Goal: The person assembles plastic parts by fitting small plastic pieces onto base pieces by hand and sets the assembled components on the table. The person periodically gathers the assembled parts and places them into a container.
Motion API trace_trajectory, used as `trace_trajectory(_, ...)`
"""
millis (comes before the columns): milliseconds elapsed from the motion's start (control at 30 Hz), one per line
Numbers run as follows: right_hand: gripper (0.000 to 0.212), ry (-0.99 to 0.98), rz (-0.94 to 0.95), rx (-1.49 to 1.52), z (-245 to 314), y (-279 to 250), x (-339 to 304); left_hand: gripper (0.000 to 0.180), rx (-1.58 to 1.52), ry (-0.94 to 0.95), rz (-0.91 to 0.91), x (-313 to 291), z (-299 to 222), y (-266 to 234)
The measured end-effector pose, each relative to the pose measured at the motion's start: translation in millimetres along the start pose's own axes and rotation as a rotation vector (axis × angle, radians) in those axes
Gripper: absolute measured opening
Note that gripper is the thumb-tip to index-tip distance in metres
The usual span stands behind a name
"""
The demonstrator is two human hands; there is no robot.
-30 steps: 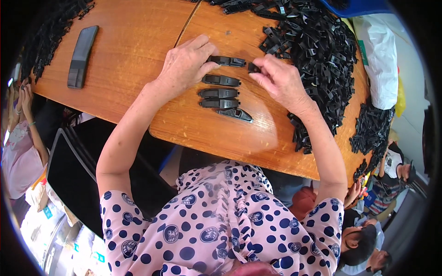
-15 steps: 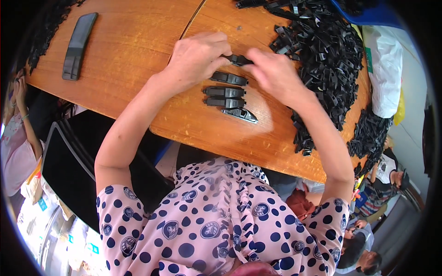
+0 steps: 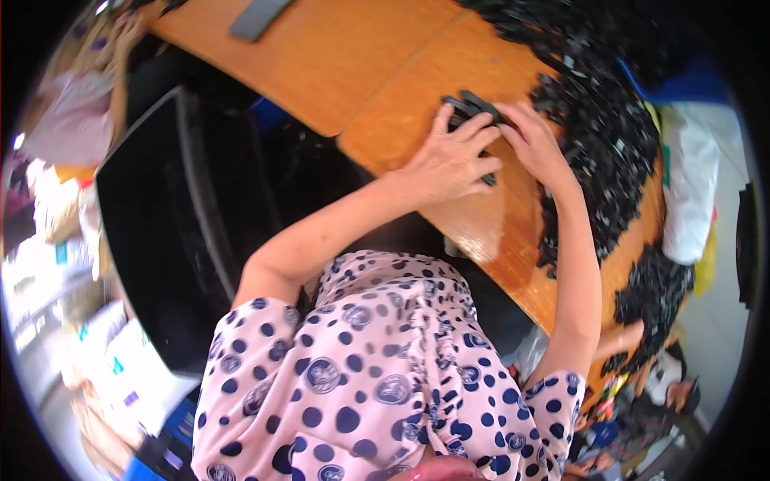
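Observation:
Small black plastic clip-like parts [image 3: 473, 103] lie close together on the wooden table under my hands. My left hand [image 3: 457, 160] rests across them, fingers spread apart, covering most of the group. A dark end of one part shows below its little finger. At the right end of the group, my right hand [image 3: 529, 144] has its thumb and fingertips closed on a black part. Its exact shape is hidden by the fingers.
A large heap of black plastic parts [image 3: 605, 152] covers the table's right side, with a smaller pile [image 3: 654, 297] nearer. A long dark curved piece [image 3: 261, 18] lies at the far left. A white bag [image 3: 690, 184] stands right. Black chair [image 3: 160, 232] left; other people sit around.
The view has swung, shifting the table. My left hand has moved from the far part onto the row of parts, spreading over it. My right hand has come in against the row's right end.

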State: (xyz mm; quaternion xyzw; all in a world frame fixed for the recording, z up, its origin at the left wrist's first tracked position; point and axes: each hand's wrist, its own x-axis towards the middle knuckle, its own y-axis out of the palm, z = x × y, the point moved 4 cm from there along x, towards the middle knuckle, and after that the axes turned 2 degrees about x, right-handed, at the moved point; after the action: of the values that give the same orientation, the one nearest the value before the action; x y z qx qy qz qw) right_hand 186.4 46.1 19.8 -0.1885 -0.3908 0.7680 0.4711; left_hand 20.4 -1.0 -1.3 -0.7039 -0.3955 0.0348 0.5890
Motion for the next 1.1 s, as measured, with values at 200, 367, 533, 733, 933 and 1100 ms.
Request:
trace_trajectory(200,0.034,-0.117,-0.079,0.023,62,71,28,0.033,-0.065,-0.1,-0.126,-83,37,-45)
trace_trajectory(367,0.03,-0.004,0.12,0.076,127,128,69,0.038,0.067,-0.281,0.013,-149,61,-99)
trace_trajectory(533,0.026,-0.149,-0.013,0.08,147,142,67,0.046,0.251,-0.524,0.111,-192,54,-128)
trace_trajectory(733,0.008,0.112,-0.593,0.206,83,77,-12,0.038,0.077,-0.368,-0.109,-79,53,-95)
trace_trajectory(933,0.01,0.298,-0.72,0.028,50,51,-97,0.03,-0.414,-0.003,0.011,111,33,9)
trace_trajectory(1100,0.01,0.275,-0.678,0.016,43,57,-101,0.036,-0.359,0.063,0.084,185,53,74)
